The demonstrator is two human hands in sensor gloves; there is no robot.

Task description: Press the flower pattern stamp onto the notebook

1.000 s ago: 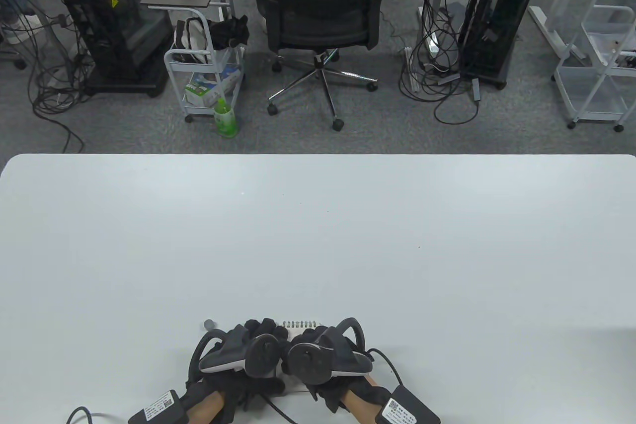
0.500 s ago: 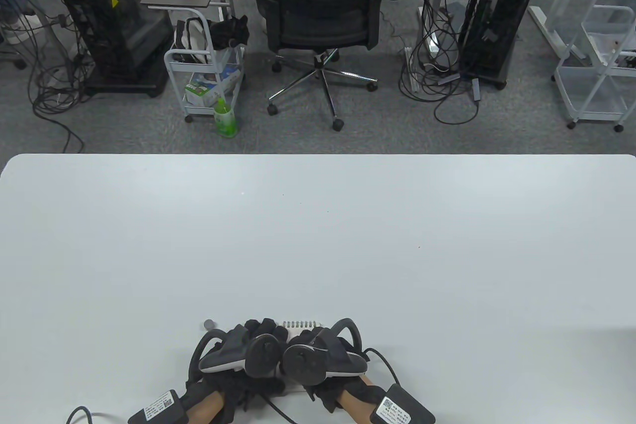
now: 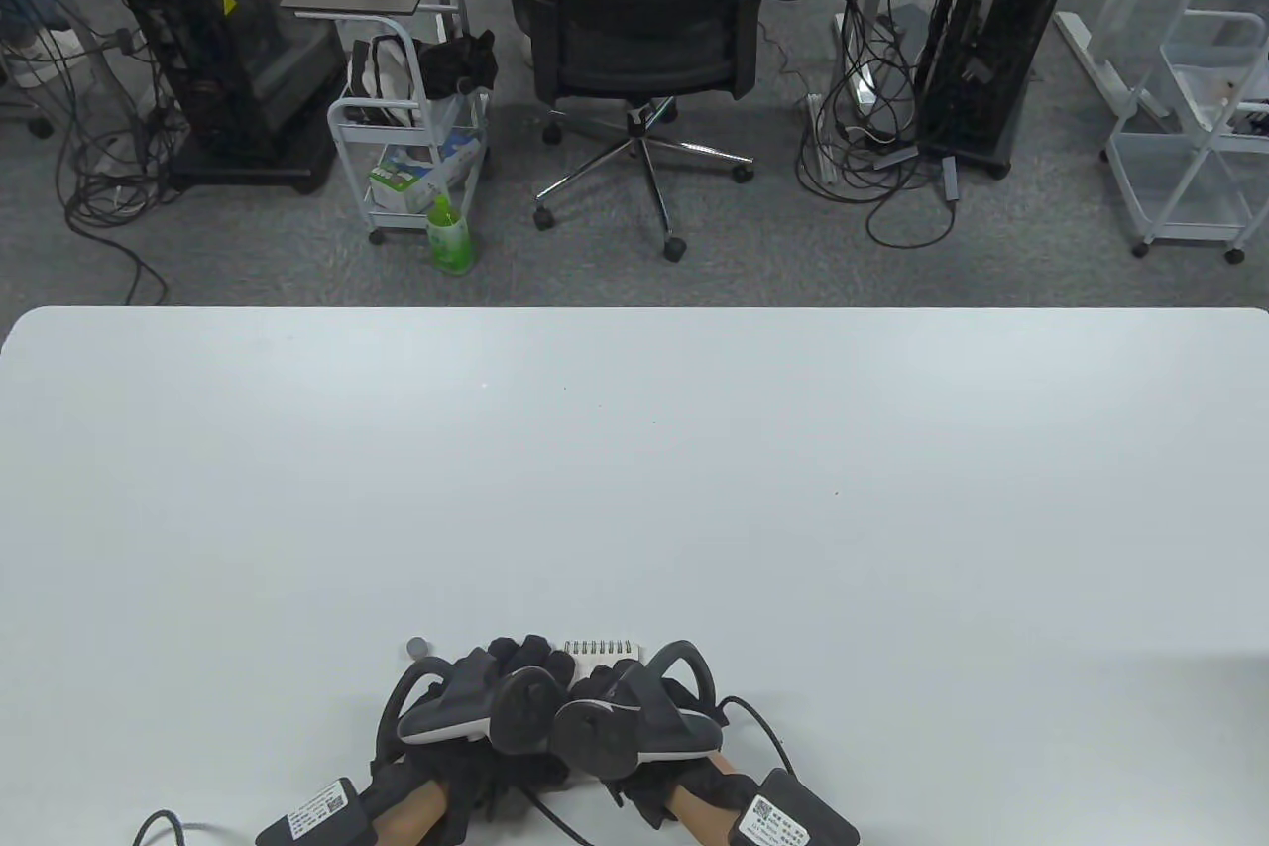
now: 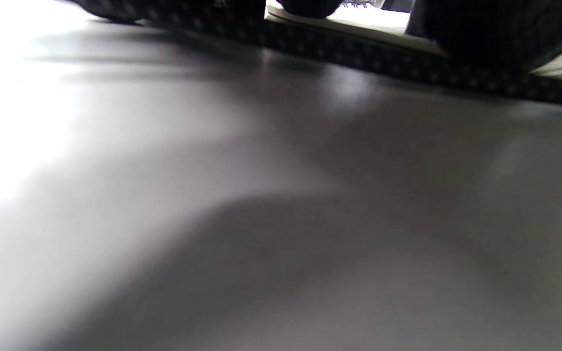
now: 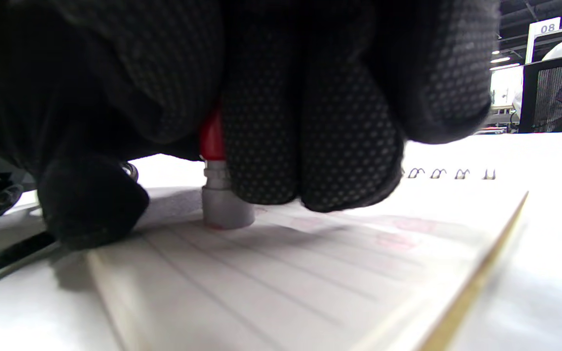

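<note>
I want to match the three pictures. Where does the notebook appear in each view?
Table view: notebook at bottom centre, mostly under both hands.
Left wrist view: its pale page edge along the top.
Right wrist view: lined page fills the lower middle, stamp standing on it.
Shared landmark: the spiral binding.

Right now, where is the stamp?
In the right wrist view, the stamp stands upright on the notebook page, gripped by the right hand, near the spiral binding.
</note>
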